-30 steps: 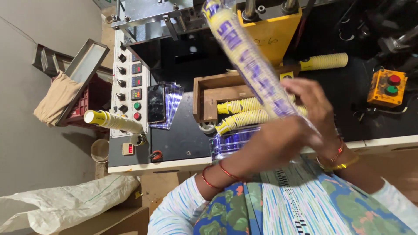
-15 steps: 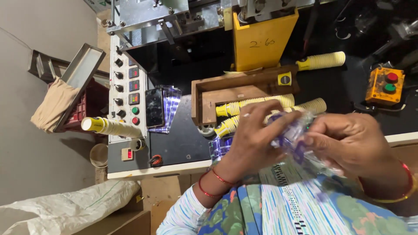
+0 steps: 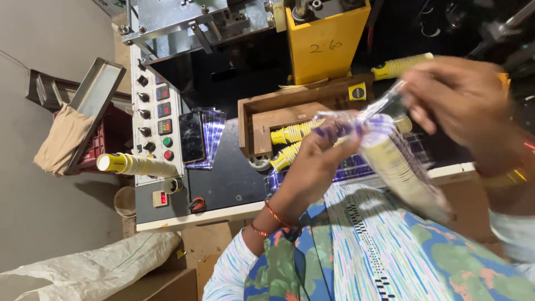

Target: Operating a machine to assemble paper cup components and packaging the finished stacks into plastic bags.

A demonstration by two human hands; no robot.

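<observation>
Both hands are up in front of the machine. The left hand (image 3: 320, 159) grips the top of a stack of paper cups (image 3: 398, 167) sheathed in a clear printed plastic sleeve (image 3: 356, 120) — fingers wrapped round it, clamped firmly. The right hand (image 3: 465, 106) is blurred, its fingers pinched together on the loose twisted end of that sleeve, just above the stack. The stack slants down towards the person's patterned shirt (image 3: 379, 251), held in the air close to the chest, clear of the bench.

Behind the hands sits a wooden tray (image 3: 267, 120) with two rows of yellow-rimmed cups (image 3: 290, 134) lying on their sides in it. Above that, a yellow housing (image 3: 326, 42) on the machine. To the left — a control panel (image 3: 156, 120) with knobs, a green and a red button, and a dark phone (image 3: 192, 136) resting beside it. Another stack of cups (image 3: 136, 164) lies across the panel's left edge. A white sack (image 3: 95, 267) slumps on the floor below.
</observation>
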